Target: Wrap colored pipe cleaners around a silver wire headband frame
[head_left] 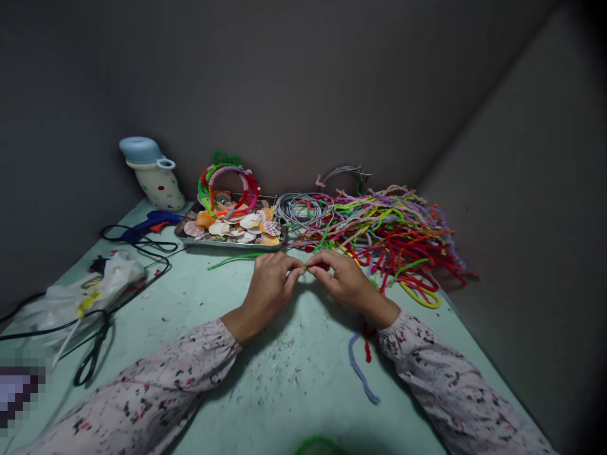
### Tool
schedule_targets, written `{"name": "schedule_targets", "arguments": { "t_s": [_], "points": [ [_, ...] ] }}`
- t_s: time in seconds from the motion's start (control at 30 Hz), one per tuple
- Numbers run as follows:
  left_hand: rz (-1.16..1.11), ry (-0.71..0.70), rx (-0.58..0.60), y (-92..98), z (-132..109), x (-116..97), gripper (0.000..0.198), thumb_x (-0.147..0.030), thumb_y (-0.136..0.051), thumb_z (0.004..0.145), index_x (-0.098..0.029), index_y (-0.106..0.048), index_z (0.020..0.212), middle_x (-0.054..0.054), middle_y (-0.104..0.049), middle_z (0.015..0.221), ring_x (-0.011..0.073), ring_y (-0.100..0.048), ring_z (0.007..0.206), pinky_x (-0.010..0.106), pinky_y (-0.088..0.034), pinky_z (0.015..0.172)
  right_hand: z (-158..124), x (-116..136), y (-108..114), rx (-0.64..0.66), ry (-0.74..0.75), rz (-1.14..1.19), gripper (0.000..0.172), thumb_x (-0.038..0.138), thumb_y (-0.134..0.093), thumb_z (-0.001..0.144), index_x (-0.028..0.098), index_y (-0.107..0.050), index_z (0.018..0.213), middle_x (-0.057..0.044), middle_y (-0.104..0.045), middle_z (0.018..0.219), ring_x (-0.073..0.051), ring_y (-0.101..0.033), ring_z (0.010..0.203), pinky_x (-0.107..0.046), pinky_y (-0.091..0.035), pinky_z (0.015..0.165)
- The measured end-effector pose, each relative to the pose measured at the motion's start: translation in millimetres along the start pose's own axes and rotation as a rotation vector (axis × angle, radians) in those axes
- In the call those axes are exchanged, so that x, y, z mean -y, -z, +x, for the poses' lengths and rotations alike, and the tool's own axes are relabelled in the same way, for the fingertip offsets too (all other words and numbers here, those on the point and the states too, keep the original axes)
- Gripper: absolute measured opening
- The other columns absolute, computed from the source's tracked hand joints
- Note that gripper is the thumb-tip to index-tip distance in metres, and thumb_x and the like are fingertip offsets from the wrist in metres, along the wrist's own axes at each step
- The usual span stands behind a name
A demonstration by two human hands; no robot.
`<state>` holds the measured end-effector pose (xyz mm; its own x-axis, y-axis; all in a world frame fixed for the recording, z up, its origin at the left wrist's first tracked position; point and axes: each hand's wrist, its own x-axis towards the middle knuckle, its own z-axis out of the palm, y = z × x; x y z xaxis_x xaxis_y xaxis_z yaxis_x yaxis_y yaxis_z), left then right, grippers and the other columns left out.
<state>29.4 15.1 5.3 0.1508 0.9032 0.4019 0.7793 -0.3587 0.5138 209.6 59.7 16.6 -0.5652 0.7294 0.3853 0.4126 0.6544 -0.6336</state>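
Observation:
Over the middle of the table, my left hand (271, 285) and my right hand (349, 281) meet at their fingertips, both closed in a pinch. Between them shows a tiny bit of green and red, which looks like a fuzzy pipe cleaner (305, 267). A thin green pipe cleaner (232, 258) stretches out to the left from behind my left hand; whether it is the same piece is hidden. Just beyond my right hand spreads a heap of many-coloured pipe cleaners (393, 221). A lilac pipe cleaner (360, 370) lies by my right wrist, beside a short red piece (367, 349).
A metal tray (227, 244) of seashells (249, 221) stands at the back, with fuzzy coloured rings (251, 186) on it. Coiled grey wire (298, 215) sits beside it. Leftward are a bottle (159, 183), a blue glue gun (147, 222), black cable (164, 268) and a plastic bag (114, 278).

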Motion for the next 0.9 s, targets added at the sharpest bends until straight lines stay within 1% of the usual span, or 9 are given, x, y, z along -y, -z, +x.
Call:
{"name": "schedule_targets", "arguments": {
  "t_s": [0.33, 0.5, 0.7, 0.9],
  "points": [
    [0.008, -0.024, 0.028, 0.1, 0.2, -1.9, 0.015, -0.026, -0.049, 0.092, -0.019, -0.061, 0.086, 0.003, -0.063, 0.082, 0.0200, -0.056, 0.083, 0.037, -0.037, 0.082, 0.5, 1.9, 1.3, 0.014, 0.010, 0.006, 0.009, 0.015, -0.057, 0.086, 0.019, -0.065, 0.088, -0.002, -0.066, 0.083, -0.016, -0.059, 0.080, -0.029, -0.044, 0.074],
    [-0.028, -0.005, 0.046, -1.1, -0.3, -0.9, 0.017, -0.027, -0.048, 0.093, -0.019, -0.062, 0.087, 0.002, -0.063, 0.084, 0.0196, -0.056, 0.084, 0.037, -0.037, 0.084, 0.3, 1.2, 1.8, 0.019, 0.012, 0.003, 0.008, 0.015, -0.057, 0.086, 0.018, -0.065, 0.088, -0.003, -0.066, 0.083, -0.016, -0.059, 0.080, -0.029, -0.044, 0.073],
    [0.006, -0.025, 0.043, -1.7, 0.2, -0.7, 0.015, -0.026, -0.049, 0.092, -0.018, -0.061, 0.086, 0.003, -0.063, 0.083, 0.0197, -0.056, 0.083, 0.037, -0.037, 0.083, -0.1, 2.1, 2.6, 0.024, 0.011, 0.010, 0.009, 0.014, -0.057, 0.086, 0.019, -0.065, 0.089, -0.002, -0.066, 0.083, -0.016, -0.059, 0.080, -0.028, -0.044, 0.073],
    [-0.006, -0.016, 0.034, 0.1, 0.3, -2.3, 0.016, -0.028, -0.048, 0.093, -0.020, -0.062, 0.088, 0.002, -0.063, 0.086, 0.0198, -0.056, 0.086, 0.039, -0.036, 0.087, -0.3, 0.5, 2.6, 0.025, 0.012, 0.003, 0.009, 0.015, -0.057, 0.087, 0.019, -0.065, 0.089, -0.002, -0.066, 0.085, -0.016, -0.059, 0.081, -0.029, -0.044, 0.074]
  ]
}}
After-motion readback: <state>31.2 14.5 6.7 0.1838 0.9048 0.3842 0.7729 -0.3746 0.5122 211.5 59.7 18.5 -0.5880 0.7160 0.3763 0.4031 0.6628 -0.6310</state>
